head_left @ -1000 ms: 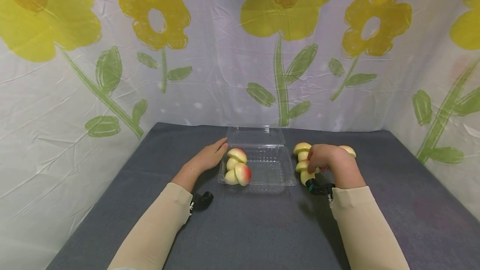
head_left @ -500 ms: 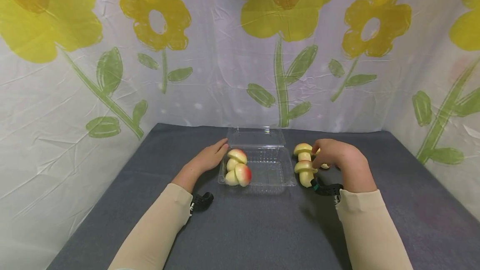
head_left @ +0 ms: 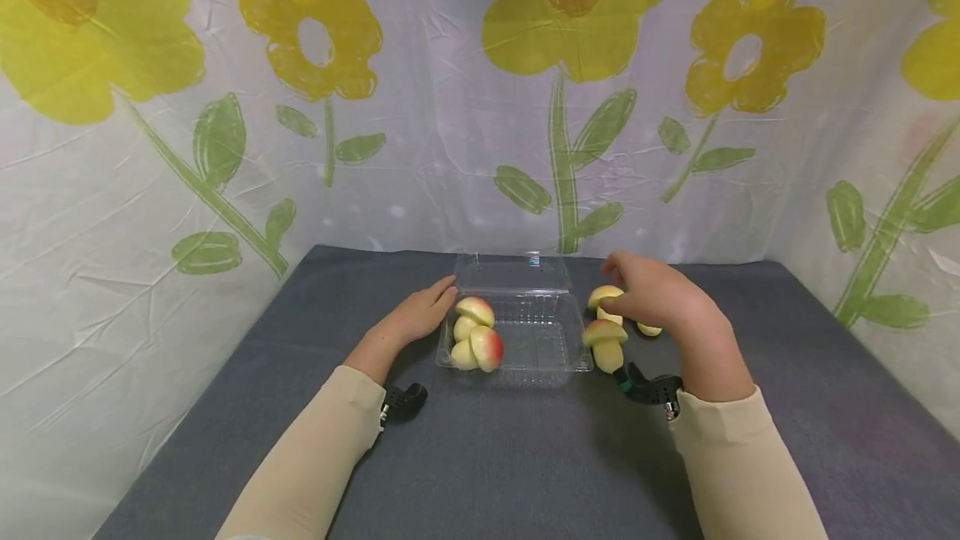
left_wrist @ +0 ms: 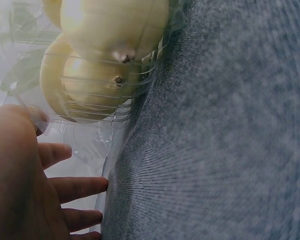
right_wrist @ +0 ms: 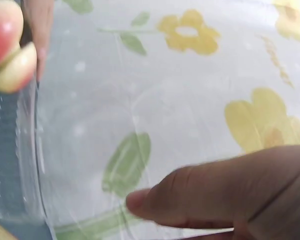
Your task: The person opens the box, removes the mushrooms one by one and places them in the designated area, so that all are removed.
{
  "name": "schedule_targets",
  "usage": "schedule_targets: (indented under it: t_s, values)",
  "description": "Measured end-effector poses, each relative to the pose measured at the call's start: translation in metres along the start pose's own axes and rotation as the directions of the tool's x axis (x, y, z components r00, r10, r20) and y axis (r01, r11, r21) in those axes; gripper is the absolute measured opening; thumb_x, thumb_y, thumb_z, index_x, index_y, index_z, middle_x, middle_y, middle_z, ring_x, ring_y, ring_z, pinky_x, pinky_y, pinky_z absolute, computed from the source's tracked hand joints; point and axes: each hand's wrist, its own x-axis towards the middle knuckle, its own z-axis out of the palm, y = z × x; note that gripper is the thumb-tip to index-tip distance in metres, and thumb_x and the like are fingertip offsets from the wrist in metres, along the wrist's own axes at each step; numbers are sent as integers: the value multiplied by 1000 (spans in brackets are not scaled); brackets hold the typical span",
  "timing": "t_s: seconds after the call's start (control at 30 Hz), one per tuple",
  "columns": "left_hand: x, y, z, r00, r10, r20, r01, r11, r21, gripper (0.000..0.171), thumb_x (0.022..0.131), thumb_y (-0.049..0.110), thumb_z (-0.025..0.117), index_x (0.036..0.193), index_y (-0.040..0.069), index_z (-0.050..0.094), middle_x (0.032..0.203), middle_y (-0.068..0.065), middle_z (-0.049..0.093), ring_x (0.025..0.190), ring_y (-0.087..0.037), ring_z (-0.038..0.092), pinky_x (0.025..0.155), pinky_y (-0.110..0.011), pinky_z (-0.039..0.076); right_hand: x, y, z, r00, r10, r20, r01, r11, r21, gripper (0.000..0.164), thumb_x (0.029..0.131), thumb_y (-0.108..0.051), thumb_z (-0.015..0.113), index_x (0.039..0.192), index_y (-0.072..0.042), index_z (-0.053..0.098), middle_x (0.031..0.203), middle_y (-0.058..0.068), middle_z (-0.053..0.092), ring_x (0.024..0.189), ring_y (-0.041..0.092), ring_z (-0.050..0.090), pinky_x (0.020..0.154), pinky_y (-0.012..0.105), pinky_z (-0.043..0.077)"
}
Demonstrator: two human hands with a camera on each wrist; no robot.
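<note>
A clear plastic clamshell box (head_left: pixel 536 344) lies with its lid (head_left: pixel 513 273) folded back. Inside, at its left end, sit two yellow mushroom-shaped pieces with red blush, the farther one (head_left: pixel 474 317) and the nearer one (head_left: pixel 477 350). My left hand (head_left: pixel 416 315) rests along the box's left side, its fingers straight in the left wrist view. Right of the box, one mushroom (head_left: pixel 607 348) lies nearest me and another (head_left: pixel 606 300) lies behind it. Over this farther one hovers my right hand (head_left: pixel 660 294), thumb and fingers apart and holding nothing. It partly hides a further yellow piece (head_left: pixel 649 329).
A dark grey cloth (head_left: pixel 495 457) covers the table. Behind it and at the sides hangs a pale curtain (head_left: pixel 435 148) printed with yellow flowers. A black wrist camera mount (head_left: pixel 647 387) juts out under the right wrist, close to the nearest mushroom.
My right hand has lifted off the pieces at the right and shifted up and left, its fingers spreading. The nearest mushroom has slid slightly left. The left hand stays put.
</note>
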Motion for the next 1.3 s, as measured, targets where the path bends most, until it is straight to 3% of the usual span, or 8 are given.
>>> schedule_targets:
  t_s: [0.4,0.87,1.1,1.2,1.3]
  values:
    - [3,-1,0,1000,-4,3,4,1000,14,60,114,42,28,166,12,21,165,-18,30,149,-42,30,120,-61,26,17,-25,27,991,-129,-37,130,991,32,55,99,-25,69,143,2,50,133,19,59,118,36,60,95,52,51]
    - [1,-1,0,1000,-3,6,3,1000,8,63,114,46,26,166,12,19,165,-18,29,149,-42,29,120,-61,26,29,-56,63,972,-234,28,234,972,6,58,98,-30,73,144,1,55,137,16,62,125,33,59,100,47,53]
    - [0,0,0,1000,-8,2,8,1000,6,61,114,44,28,166,13,20,165,-18,30,149,-42,30,120,-62,26,37,-67,91,953,-304,6,304,951,-65,46,98,-31,74,130,1,65,120,13,69,107,28,67,90,45,56]
    - [-1,1,0,1000,-9,-6,9,1000,6,61,114,44,28,166,13,21,165,-18,30,149,-42,31,120,-62,26,41,-69,104,952,-306,-13,305,949,-75,34,98,-35,73,110,-3,72,91,7,70,78,21,64,70,38,54]
    - [-1,2,1,1000,-11,-14,11,1000,9,61,114,44,28,166,12,22,165,-18,30,149,-42,31,120,-62,26,43,-70,116,957,-288,-38,285,956,-61,34,98,-42,71,85,-11,69,65,-1,58,56,14,50,53,31,41]
